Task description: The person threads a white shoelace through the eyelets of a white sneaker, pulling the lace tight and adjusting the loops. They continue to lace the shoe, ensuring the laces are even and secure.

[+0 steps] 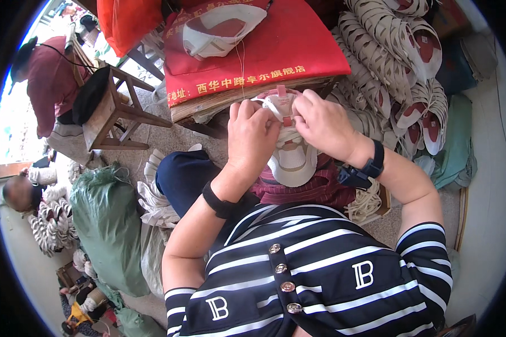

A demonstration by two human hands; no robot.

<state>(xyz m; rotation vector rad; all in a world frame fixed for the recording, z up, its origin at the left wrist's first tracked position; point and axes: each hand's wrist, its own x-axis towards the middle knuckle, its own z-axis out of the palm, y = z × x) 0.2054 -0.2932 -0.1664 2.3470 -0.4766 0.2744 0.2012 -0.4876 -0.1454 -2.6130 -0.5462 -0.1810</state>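
Observation:
A white shoe with a reddish tongue lies on my lap, its toe toward me and its collar against the table edge. My left hand is closed at the shoe's left eyelet edge, fingertips pinched on a white shoelace that loops over the opening. On the opposite edge, my right hand is closed, thumb and forefinger gripping the shoe's side beside the tongue. What lies between those fingertips is partly hidden. Both wrists wear dark bands.
Another white shoe upper rests on the red-covered table, thin threads trailing from it. Stacked shoes fill the right. Loose laces lie by my lap. Left are a wooden stool, a green sack and other people.

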